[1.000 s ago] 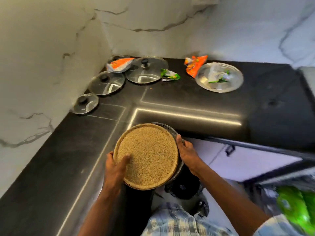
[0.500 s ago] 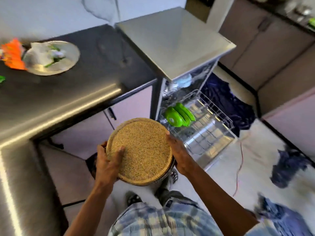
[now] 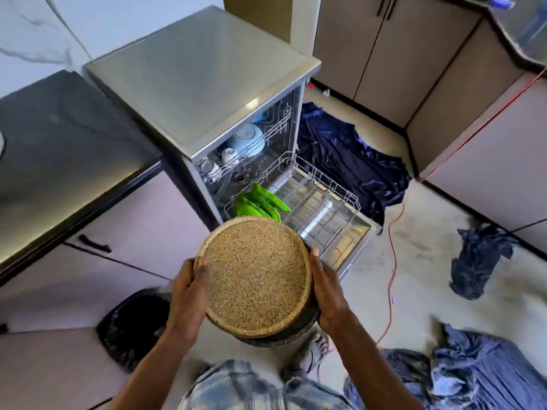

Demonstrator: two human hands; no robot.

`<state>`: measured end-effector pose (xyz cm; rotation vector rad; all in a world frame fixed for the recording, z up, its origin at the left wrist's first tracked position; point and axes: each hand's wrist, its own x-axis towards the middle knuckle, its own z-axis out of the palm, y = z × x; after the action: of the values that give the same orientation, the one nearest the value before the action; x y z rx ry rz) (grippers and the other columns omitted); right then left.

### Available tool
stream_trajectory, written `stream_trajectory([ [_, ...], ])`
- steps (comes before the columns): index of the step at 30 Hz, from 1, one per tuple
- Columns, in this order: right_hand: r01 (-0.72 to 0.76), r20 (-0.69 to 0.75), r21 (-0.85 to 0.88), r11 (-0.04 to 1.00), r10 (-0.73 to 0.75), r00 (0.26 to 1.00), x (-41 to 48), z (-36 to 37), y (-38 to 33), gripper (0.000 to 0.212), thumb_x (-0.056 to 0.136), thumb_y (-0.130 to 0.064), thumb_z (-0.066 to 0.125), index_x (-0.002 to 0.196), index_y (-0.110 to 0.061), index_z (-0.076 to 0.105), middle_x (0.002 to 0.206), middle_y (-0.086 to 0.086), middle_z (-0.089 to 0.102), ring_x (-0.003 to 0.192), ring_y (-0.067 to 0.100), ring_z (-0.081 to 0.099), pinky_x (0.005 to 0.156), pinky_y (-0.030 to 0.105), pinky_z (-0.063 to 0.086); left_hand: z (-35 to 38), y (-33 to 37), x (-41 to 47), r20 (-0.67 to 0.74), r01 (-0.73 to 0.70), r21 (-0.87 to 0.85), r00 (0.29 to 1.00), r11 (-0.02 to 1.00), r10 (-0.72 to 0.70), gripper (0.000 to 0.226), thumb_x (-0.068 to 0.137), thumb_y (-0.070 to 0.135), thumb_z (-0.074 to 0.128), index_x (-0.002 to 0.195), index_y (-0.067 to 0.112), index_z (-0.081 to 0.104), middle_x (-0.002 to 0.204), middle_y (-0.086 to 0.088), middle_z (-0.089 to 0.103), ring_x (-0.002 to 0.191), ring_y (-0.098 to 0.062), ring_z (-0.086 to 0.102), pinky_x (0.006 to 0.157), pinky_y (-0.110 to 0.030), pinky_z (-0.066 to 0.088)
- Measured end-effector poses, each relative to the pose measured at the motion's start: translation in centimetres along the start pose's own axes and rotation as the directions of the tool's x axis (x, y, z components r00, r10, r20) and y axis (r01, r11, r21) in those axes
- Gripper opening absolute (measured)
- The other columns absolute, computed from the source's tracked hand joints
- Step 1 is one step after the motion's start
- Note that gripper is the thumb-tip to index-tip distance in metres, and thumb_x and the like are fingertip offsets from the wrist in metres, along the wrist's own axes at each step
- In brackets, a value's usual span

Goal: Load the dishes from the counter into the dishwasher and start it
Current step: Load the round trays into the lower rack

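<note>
Since 0.5 s earlier, I had carried the plates (image 3: 256, 276), clasped by left hand (image 3: 189, 294) and right hand (image 3: 327, 291), closer; the lower rack (image 3: 322, 202) lay ahead-right, nearer my right.

Marble-veined white wall (image 3: 44, 31) is seen at upper left above a black counter (image 3: 59, 149). Beige cabinets (image 3: 384, 48) with dark handles line the far side. Pale floor (image 3: 420, 261) is strewn with blue cloths (image 3: 349, 155) and crossed by an orange cable (image 3: 392, 261).
</note>
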<state>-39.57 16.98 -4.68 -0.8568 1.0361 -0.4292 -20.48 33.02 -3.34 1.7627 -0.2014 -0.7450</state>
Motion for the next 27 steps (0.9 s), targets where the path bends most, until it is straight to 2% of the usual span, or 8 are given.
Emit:
stream_trajectory([
  [4, -0.068, -0.098, 0.003, 0.998, 0.068, 0.993, 3.7, -5.1, -1.9, 0.034, 0.101, -0.047, 0.052, 0.105, -0.027, 0.079, 0.110, 0.005, 0.078, 0.104, 0.025, 0.074, 0.083, 0.042, 0.062, 6.3, 1.0, 1.8, 0.075, 0.086, 0.078, 0.993, 0.993, -0.092, 0.042, 0.098, 0.048, 0.063, 0.088, 0.007, 0.062, 0.080, -0.005, 0.056, 0.078, -0.017, 0.053, 0.074, -0.040, 0.042],
  [9, -0.143, -0.295, -0.016, 0.990, 0.132, 0.946, 9.9, -8.6, -3.1, 0.037, 0.100, -0.049, 0.054, 0.105, -0.019, 0.075, 0.105, 0.011, 0.078, 0.106, 0.034, 0.071, 0.089, 0.051, 0.060, 11.3, 2.1, 6.0, 0.085, 0.116, 0.311, 0.985, 0.943, -0.149, 0.036, 0.096, 0.035, 0.071, 0.081, 0.002, 0.071, 0.064, -0.002, 0.055, 0.062, -0.015, 0.048, 0.063, -0.033, 0.036],
  [13, -0.161, -0.374, -0.024, 0.987, 0.140, 0.917, 14.7, -9.6, -4.3, 0.045, 0.102, -0.050, 0.049, 0.109, -0.013, 0.072, 0.102, 0.009, 0.076, 0.096, 0.028, 0.071, 0.075, 0.035, 0.062, 14.5, 3.1, 11.0, -0.035, 0.145, 0.204, 0.989, 0.968, -0.141, 0.050, 0.080, 0.062, 0.065, 0.087, 0.013, 0.070, 0.073, -0.003, 0.064, 0.071, -0.020, 0.058, 0.069, -0.041, 0.046],
  [16, -0.163, -0.437, -0.048, 0.985, 0.126, 0.891, 17.5, -10.1, -5.4, 0.040, 0.101, -0.052, 0.048, 0.102, -0.019, 0.070, 0.097, 0.003, 0.074, 0.088, 0.020, 0.069, 0.063, 0.026, 0.060, 16.9, 3.6, 14.7, -0.077, 0.160, 0.070, 0.985, 0.985, -0.155, 0.040, 0.091, 0.051, 0.065, 0.088, 0.011, 0.068, 0.083, -0.007, 0.064, 0.080, -0.022, 0.058, 0.071, -0.040, 0.047],
  [19, -0.185, -0.519, -0.129, 0.974, 0.093, 0.850, 20.8, -10.5, -6.2, 0.052, 0.098, -0.058, 0.047, 0.107, -0.011, 0.068, 0.094, 0.013, 0.073, 0.086, 0.029, 0.069, 0.062, 0.034, 0.058, 19.3, 3.3, 18.6, -0.101, 0.199, -0.026, 0.974, 0.980, -0.201, 0.017, 0.104, 0.029, 0.060, 0.090, 0.021, 0.066, 0.094, -0.004, 0.066, 0.089, -0.022, 0.060, 0.075, -0.034, 0.049],
  [22, -0.208, -0.587, -0.172, 0.963, 0.069, 0.807, 25.3, -11.7, -5.3, 0.063, 0.100, -0.056, 0.048, 0.111, 0.003, 0.062, 0.112, 0.040, 0.061, 0.097, 0.052, 0.064, 0.075, 0.062, 0.055, 21.5, 2.1, 23.3, -0.035, 0.341, -0.076, 0.938, 0.937, -0.344, 0.015, 0.099, 0.011, 0.064, 0.111, 0.019, 0.068, 0.107, -0.005, 0.073, 0.093, -0.025, 0.069, 0.053, -0.026, 0.056],
  [25, -0.240, -0.647, -0.228, 0.943, 0.037, 0.761, 31.3, -13.5, -3.5, 0.085, 0.075, -0.090, 0.049, 0.087, -0.006, 0.062, 0.083, 0.030, 0.060, 0.075, 0.028, 0.057, 0.068, 0.052, 0.055, 24.5, -0.3, 28.9, -0.029, 0.449, -0.085, 0.891, 0.890, -0.452, 0.033, 0.096, 0.003, 0.066, 0.128, 0.007, 0.059, 0.121, -0.018, 0.068, 0.094, -0.033, 0.071, 0.049, -0.027, 0.057],
  [27, -0.299, -0.660, -0.248, 0.921, 0.065, 0.749, 34.0, -14.7, -2.7, 0.076, 0.085, -0.081, 0.049, 0.085, -0.005, 0.060, 0.082, 0.027, 0.061, 0.074, 0.028, 0.059, 0.073, 0.057, 0.057, 25.7, -0.8, 31.3, -0.064, 0.420, -0.058, 0.904, 0.906, -0.423, 0.040, 0.097, 0.000, 0.063, 0.135, 0.008, 0.053, 0.127, -0.015, 0.064, 0.098, -0.032, 0.070, 0.048, -0.026, 0.058],
])
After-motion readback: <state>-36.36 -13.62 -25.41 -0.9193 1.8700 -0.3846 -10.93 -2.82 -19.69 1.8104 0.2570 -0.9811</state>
